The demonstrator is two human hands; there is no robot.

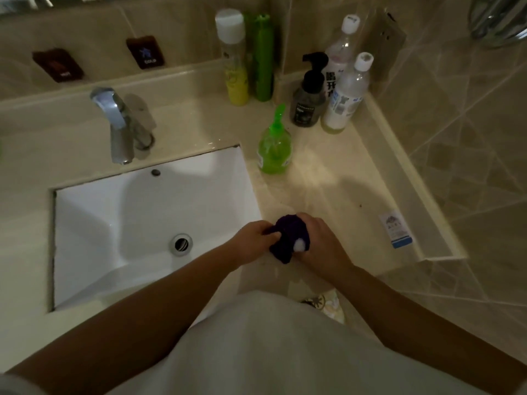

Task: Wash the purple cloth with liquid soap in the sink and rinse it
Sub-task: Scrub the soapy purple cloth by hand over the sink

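The purple cloth (pixel 286 240) is bunched up between both hands, just right of the white sink (pixel 119 223) and over the counter's front edge. My left hand (pixel 253 240) pinches its left side. My right hand (pixel 319 246) wraps around its right side, with a small white blob of foam showing by the fingers. The green liquid soap pump bottle (pixel 274 146) stands on the counter behind the hands, near the sink's back right corner. No water runs from the chrome faucet (pixel 119 129), and the sink basin looks dry around its drain (pixel 181 244).
Several bottles stand in the back right corner: a yellow one (pixel 233 58), a green one (pixel 263 58), a black pump bottle (pixel 309 95) and two clear ones with white caps (pixel 348 95). A small packet (pixel 397 232) lies on the counter at right. Tiled wall rises beside it.
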